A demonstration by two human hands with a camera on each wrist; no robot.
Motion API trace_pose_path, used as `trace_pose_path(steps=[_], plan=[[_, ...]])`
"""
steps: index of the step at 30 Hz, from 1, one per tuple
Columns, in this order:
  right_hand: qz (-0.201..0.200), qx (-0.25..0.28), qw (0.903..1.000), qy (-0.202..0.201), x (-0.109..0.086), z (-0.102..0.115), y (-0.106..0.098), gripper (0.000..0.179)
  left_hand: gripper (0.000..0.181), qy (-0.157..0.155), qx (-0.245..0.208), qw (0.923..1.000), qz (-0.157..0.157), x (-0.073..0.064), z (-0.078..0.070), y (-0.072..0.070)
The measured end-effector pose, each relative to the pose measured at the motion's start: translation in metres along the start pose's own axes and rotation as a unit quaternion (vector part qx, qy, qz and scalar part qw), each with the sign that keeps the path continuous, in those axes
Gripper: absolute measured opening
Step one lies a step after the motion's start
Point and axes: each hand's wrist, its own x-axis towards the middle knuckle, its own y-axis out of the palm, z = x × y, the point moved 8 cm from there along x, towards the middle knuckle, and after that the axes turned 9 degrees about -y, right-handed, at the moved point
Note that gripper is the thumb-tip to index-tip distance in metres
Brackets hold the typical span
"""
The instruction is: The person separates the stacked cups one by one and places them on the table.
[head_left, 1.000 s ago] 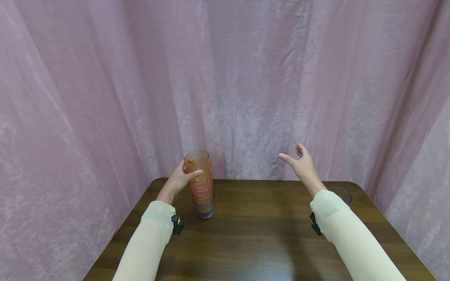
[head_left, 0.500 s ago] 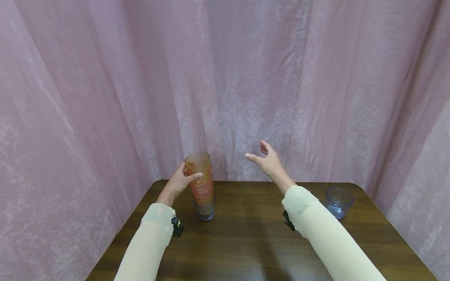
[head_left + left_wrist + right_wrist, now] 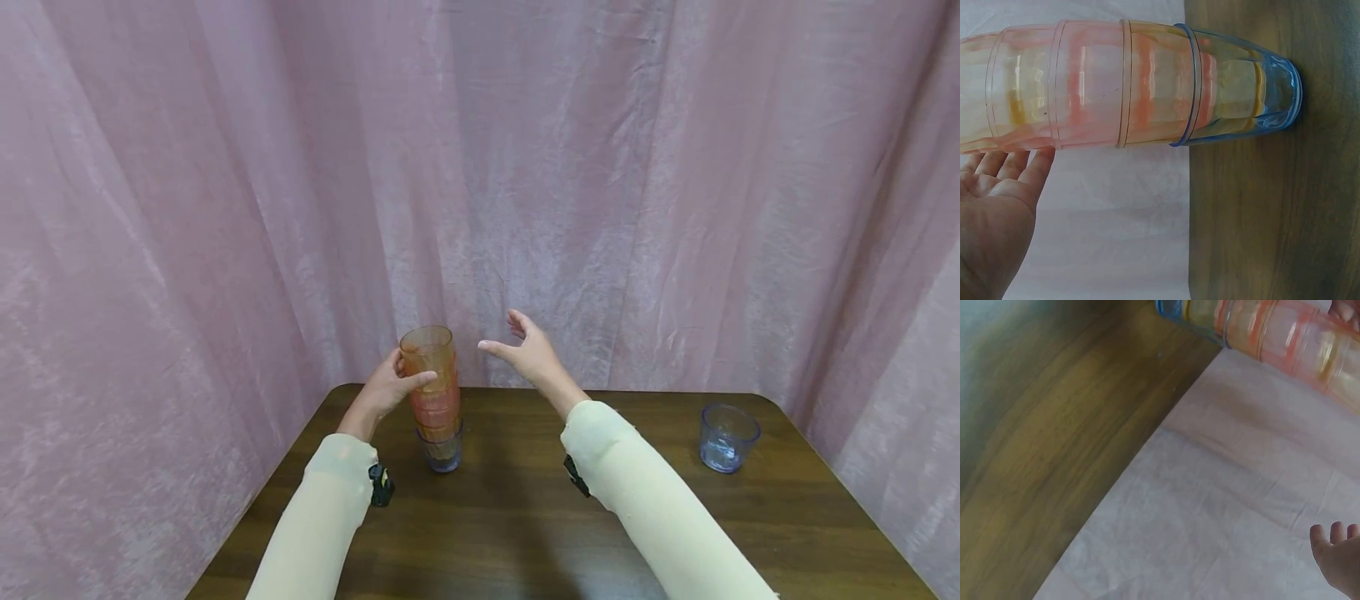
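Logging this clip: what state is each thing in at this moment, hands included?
Cup stack: upright, nested, mouths up, blue cup at the bottom, amber cup on top.
Single blue cup: upright, apart from the stack; contents unclear.
Left hand: gripping the stack near its top.
Right hand: open, thumb apart from fingers, holding nothing, not touching the stack.
Pink curtain: hanging in folds.

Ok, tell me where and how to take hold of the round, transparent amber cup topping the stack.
Probably the wall under the rim of that amber cup, between thumb and fingers, coming from the right: its open mouth faces up, the left hand holds the stack from the left, and the right wall is bare.
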Motion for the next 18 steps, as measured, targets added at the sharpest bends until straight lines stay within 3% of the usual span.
trace_pose_path(steps=[18], plan=[[0.018, 0.001, 0.9998, 0.002, 0.014, 0.006, 0.057, 0.094, 0.087, -0.002, 0.002, 0.9999, 0.010, 0.002, 0.000, 0.000]])
